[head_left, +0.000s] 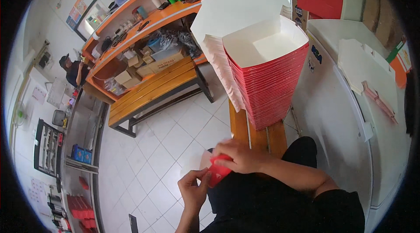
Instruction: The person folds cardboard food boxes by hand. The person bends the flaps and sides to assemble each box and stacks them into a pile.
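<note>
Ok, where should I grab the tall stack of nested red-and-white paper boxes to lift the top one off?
Probably pinch the top box's raised white back flap from above. The tall stack of nested red-and-white paper boxes opens upward, and the nested red walls leave little to grip.

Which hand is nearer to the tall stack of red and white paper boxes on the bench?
The right hand, just below the stack of red and white paper boxes. The left hand is lower and further left. Both hold a red folded carton.
</note>
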Motion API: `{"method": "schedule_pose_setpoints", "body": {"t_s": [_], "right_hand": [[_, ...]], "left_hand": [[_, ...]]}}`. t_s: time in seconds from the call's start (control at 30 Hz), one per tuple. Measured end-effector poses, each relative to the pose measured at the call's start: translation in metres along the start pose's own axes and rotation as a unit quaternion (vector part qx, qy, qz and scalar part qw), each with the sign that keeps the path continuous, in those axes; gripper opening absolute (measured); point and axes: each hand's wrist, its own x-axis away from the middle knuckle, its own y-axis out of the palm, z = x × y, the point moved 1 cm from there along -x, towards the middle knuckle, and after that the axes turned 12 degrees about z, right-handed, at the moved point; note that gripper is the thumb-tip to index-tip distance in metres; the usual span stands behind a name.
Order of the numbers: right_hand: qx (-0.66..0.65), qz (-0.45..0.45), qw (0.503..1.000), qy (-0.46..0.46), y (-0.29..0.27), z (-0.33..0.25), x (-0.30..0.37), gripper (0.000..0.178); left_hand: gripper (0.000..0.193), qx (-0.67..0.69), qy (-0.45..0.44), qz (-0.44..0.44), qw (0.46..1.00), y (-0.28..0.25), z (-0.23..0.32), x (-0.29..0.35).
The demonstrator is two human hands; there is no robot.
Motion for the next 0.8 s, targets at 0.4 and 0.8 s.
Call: {"method": "schedule_pose_setpoints", "body": {"t_s": [0.4,0.8], "right_hand": [[0.12,0.25,0.961,0.018,0.02,0.033,-0.001,0.036],[0.018,0.044,0.963,-0.264,-0.006,-0.048,-0.016,0.048]], "left_hand": [[0.015,-0.195,0.302,0.066,0.931,0.001,0.022,0.031],[0.076,0.635,-0.239,-0.186,0.711,0.004,0.016,0.007]]}}
